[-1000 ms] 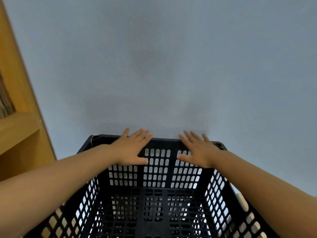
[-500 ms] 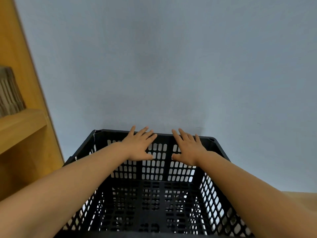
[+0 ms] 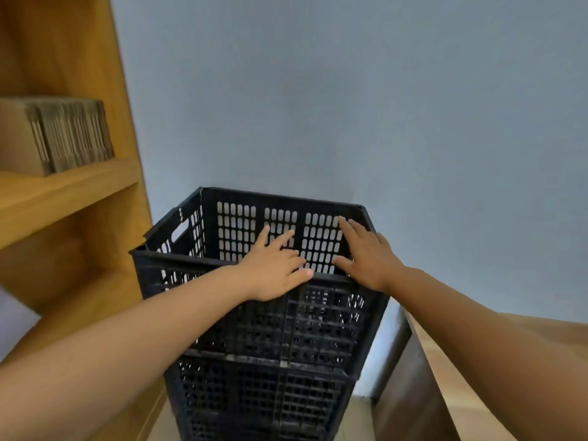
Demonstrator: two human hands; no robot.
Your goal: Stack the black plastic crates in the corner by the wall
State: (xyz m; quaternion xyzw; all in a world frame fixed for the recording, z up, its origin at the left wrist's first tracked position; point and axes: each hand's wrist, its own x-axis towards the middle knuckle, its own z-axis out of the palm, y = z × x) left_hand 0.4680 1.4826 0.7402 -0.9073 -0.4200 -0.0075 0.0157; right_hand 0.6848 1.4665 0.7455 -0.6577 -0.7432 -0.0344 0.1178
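1. A blue-grey wall [image 3: 381, 106] is seen filling most of the view behind everything else.
2. A wooden shelving unit [image 3: 95, 198] is seen standing at the left, against the wall; a bundle of flattened cardboard [image 3: 57, 135] is stored upright on one of its shelves.
3. A stack of black plastic crates [image 3: 270, 361] is seen in the corner between the shelving unit and the wall, with lower crates visible beneath the uppermost one.
4. The top crate [image 3: 241, 227] is seated on the stack, its perforated far side close to the wall and a handle slot visible in its left side.
5. A wooden counter [image 3: 445, 377] is seen at the lower right, just beside the stack.
6. The left hand [image 3: 273, 268] is laid flat over the near rim of the top crate, fingers spread and straight, reaching into the crate; nothing is gripped.
7. The right hand [image 3: 366, 253] is likewise held wide, fingers straight and pointed toward the far side of the top crate near its right corner, with the thumb spread; nothing is gripped.
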